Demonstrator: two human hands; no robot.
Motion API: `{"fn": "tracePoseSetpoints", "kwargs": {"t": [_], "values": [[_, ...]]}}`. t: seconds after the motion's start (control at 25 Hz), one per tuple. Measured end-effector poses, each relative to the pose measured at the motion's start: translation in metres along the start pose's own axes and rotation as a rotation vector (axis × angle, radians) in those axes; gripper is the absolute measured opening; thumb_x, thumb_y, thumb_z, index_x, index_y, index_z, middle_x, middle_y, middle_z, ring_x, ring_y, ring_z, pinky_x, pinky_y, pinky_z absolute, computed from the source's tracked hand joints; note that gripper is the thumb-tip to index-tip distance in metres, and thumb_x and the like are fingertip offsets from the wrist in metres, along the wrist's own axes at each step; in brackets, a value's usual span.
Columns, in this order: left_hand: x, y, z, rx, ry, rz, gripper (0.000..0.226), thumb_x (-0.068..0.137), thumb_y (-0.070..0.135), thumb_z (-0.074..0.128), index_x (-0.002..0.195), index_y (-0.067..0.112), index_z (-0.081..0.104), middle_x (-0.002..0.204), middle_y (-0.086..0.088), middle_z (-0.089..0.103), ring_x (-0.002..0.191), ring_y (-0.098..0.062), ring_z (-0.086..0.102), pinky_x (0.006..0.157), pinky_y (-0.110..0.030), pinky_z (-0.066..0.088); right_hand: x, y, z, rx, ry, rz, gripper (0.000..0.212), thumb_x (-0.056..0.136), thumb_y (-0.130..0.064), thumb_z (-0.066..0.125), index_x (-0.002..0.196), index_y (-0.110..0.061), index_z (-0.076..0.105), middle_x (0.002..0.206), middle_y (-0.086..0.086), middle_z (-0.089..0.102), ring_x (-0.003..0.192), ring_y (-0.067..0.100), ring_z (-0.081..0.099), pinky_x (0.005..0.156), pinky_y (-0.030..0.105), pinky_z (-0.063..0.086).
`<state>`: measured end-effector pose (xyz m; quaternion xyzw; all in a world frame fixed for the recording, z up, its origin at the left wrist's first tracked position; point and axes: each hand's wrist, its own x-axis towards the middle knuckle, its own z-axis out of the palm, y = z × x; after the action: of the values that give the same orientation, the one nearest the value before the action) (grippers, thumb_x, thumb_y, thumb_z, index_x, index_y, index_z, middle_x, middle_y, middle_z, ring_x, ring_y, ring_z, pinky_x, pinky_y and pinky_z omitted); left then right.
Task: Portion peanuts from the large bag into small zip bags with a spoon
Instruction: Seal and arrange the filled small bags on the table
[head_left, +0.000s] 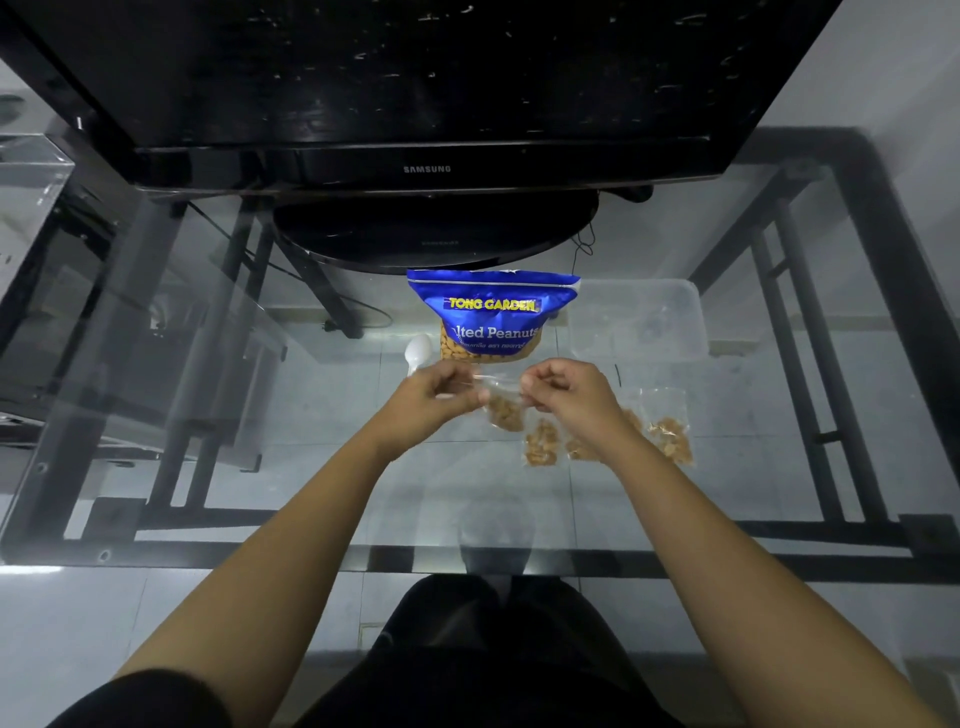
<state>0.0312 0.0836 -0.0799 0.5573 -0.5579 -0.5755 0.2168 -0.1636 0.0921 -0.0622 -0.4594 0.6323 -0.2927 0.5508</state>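
Observation:
A blue large peanut bag (493, 312) stands upright on the glass table, just beyond my hands. My left hand (434, 392) and my right hand (561, 389) pinch the top corners of a small clear zip bag (503, 408) with peanuts in its lower part, held above the table. A white plastic spoon (418, 351) lies left of the large bag, partly hidden behind my left hand. To the right lie three filled zip bags (670, 434) flat on the glass, one partly covered by my right wrist.
A clear plastic container (641, 319) sits right of the large bag. A black TV on a round stand (431, 228) fills the back of the glass table (291, 467). The table's front edge runs just before my knees.

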Motion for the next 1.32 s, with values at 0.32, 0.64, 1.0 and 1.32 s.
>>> {"fn": "tracePoseSetpoints", "kwargs": {"t": [0.32,0.64,1.0,1.32], "values": [[0.001,-0.034,0.022,0.115,0.114,-0.215,0.015,0.087,0.020,0.064,0.092,0.006,0.065,0.077,-0.007,0.066,0.074,-0.020,0.061,0.069,-0.026,0.052,0.028,0.038,-0.022,-0.901,0.019,-0.131,0.035,0.093,-0.018,0.051,0.128,-0.011,0.053,0.126,0.013,0.054,0.117,0.030,0.047,0.097,0.034,0.038],[-0.001,-0.027,0.032,0.508,0.352,-0.085,0.042,0.081,0.034,0.068,0.111,0.008,0.054,0.094,-0.001,0.055,0.082,-0.015,0.053,0.072,-0.026,0.042,0.020,0.046,-0.020,-0.753,0.080,-0.241,0.008,0.089,-0.010,0.058,0.095,-0.007,0.062,0.096,0.009,0.064,0.097,0.023,0.053,0.074,0.025,0.039],[0.010,0.001,0.061,-0.136,0.101,-0.067,0.015,0.085,0.011,0.065,0.099,0.008,0.066,0.086,-0.009,0.070,0.083,-0.021,0.068,0.080,-0.032,0.056,0.000,0.049,-0.026,-0.080,0.091,-0.059,0.011,0.086,-0.025,0.064,0.096,-0.022,0.063,0.088,-0.005,0.069,0.082,0.007,0.066,0.073,0.018,0.050],[0.017,0.022,0.058,0.128,0.032,0.061,0.013,0.087,0.016,0.063,0.092,0.005,0.067,0.082,-0.012,0.068,0.064,-0.012,0.063,0.059,-0.018,0.053,-0.009,0.042,-0.019,-0.060,0.185,-0.059,0.007,0.086,-0.021,0.063,0.080,-0.018,0.065,0.072,-0.005,0.068,0.066,0.007,0.067,0.068,0.024,0.053]]}}
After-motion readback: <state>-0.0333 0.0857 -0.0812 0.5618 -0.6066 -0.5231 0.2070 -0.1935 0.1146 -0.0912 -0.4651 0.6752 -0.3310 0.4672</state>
